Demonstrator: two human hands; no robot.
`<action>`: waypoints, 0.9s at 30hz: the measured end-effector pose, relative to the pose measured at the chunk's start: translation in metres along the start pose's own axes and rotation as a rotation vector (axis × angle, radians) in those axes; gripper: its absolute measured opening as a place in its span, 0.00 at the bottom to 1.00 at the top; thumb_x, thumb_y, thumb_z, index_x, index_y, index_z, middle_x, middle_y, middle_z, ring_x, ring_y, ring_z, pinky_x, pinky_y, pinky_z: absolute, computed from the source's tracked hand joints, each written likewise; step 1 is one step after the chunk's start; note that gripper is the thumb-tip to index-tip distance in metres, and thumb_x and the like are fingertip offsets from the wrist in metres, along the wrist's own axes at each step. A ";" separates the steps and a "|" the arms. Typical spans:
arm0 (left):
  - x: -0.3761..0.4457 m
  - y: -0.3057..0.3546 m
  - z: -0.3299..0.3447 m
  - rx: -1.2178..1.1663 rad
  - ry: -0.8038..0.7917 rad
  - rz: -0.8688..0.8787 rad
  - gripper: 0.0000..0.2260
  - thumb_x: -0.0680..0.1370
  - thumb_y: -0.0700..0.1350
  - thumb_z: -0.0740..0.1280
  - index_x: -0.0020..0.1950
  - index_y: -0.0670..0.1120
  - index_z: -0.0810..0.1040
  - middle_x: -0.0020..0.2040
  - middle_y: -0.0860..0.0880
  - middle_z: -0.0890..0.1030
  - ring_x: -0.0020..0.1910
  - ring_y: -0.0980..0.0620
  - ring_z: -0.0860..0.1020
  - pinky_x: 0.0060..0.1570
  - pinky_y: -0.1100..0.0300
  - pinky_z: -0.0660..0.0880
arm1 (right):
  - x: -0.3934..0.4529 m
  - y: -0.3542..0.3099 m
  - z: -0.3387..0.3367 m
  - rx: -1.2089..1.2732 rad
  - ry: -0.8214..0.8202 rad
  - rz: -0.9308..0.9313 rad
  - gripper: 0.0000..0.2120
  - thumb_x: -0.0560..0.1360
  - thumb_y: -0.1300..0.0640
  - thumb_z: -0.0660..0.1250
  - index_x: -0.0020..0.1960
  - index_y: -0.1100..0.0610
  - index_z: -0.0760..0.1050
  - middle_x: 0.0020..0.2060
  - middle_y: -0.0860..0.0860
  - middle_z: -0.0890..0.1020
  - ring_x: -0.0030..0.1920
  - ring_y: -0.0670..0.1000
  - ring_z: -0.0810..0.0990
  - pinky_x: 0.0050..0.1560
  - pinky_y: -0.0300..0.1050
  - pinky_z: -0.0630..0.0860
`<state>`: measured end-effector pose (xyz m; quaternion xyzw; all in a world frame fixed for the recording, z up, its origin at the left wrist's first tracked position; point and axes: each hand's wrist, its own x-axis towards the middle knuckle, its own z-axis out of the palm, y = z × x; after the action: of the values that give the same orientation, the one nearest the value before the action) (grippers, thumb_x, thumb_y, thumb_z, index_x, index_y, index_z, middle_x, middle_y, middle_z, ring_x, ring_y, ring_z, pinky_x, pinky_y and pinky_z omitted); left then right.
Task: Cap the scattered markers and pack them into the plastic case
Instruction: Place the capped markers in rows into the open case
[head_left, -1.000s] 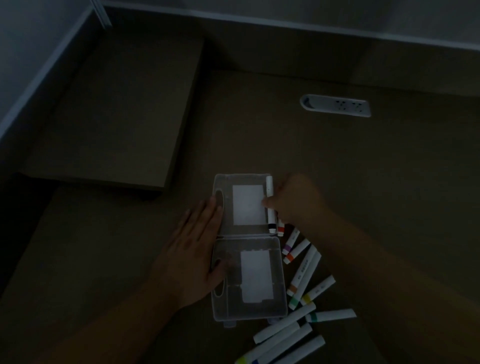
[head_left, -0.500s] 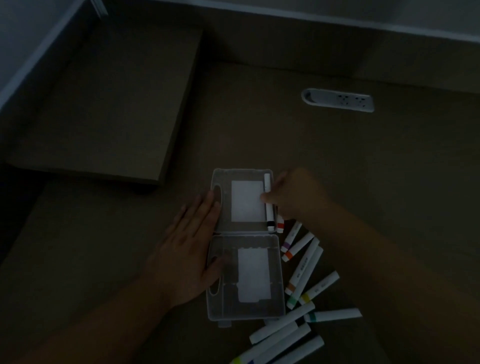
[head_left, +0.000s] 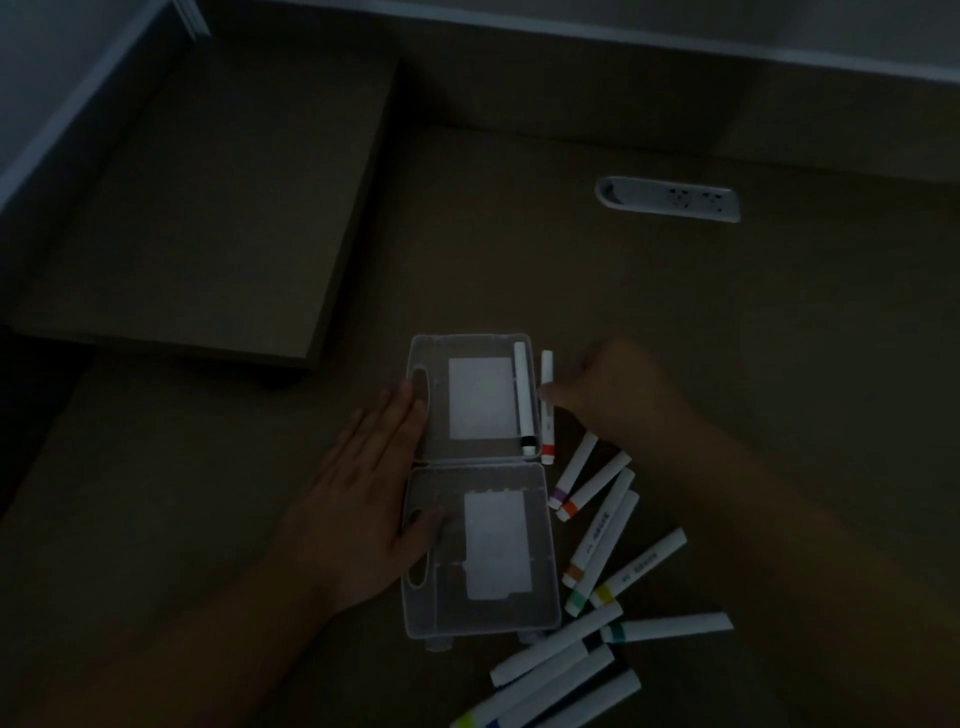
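Observation:
A clear plastic case (head_left: 423, 618) lies open on the table in two halves. In the far half a white marker with a black band (head_left: 522, 397) lies along the right wall. Just outside that wall lies a red-banded marker (head_left: 546, 371); my right hand (head_left: 618, 400) has its curled fingertips closed on its middle. My left hand (head_left: 363, 499) lies flat against the case's left side, with its thumb inside the near half. Several capped white markers (head_left: 597, 525) with coloured bands are scattered right of the case and in front of it.
A flat brown board (head_left: 208, 208) lies raised at the back left. A white socket strip (head_left: 670, 200) is set into the table at the back right. A wall edge runs along the back. The lighting is very dim.
My right hand has let go of the black-banded marker, which now lies in the far half, and has shifted right onto the red-banded marker. My left hand has stayed in place.

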<state>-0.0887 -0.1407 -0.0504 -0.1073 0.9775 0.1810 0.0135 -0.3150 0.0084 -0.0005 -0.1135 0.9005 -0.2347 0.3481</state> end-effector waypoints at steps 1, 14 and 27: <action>0.000 0.000 0.000 -0.002 -0.002 0.002 0.40 0.78 0.68 0.53 0.80 0.50 0.39 0.80 0.53 0.37 0.78 0.57 0.39 0.77 0.55 0.44 | 0.001 -0.001 0.001 -0.009 -0.003 0.001 0.09 0.73 0.49 0.73 0.48 0.52 0.78 0.43 0.50 0.81 0.42 0.49 0.80 0.38 0.44 0.75; -0.001 -0.001 0.001 0.002 0.003 0.004 0.40 0.78 0.66 0.54 0.80 0.47 0.41 0.80 0.50 0.39 0.79 0.55 0.41 0.77 0.48 0.52 | 0.002 -0.010 -0.002 -0.014 0.021 0.033 0.07 0.74 0.52 0.71 0.48 0.55 0.78 0.42 0.53 0.81 0.41 0.49 0.80 0.38 0.44 0.77; -0.001 0.000 0.000 0.012 0.015 -0.009 0.40 0.78 0.69 0.50 0.79 0.50 0.35 0.79 0.52 0.33 0.77 0.58 0.34 0.76 0.56 0.40 | 0.002 -0.034 0.033 0.016 0.067 -0.062 0.07 0.73 0.52 0.73 0.46 0.51 0.76 0.40 0.49 0.79 0.40 0.48 0.81 0.39 0.44 0.78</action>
<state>-0.0873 -0.1405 -0.0502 -0.1128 0.9781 0.1745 0.0078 -0.2929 -0.0333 -0.0061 -0.1306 0.9057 -0.2564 0.3114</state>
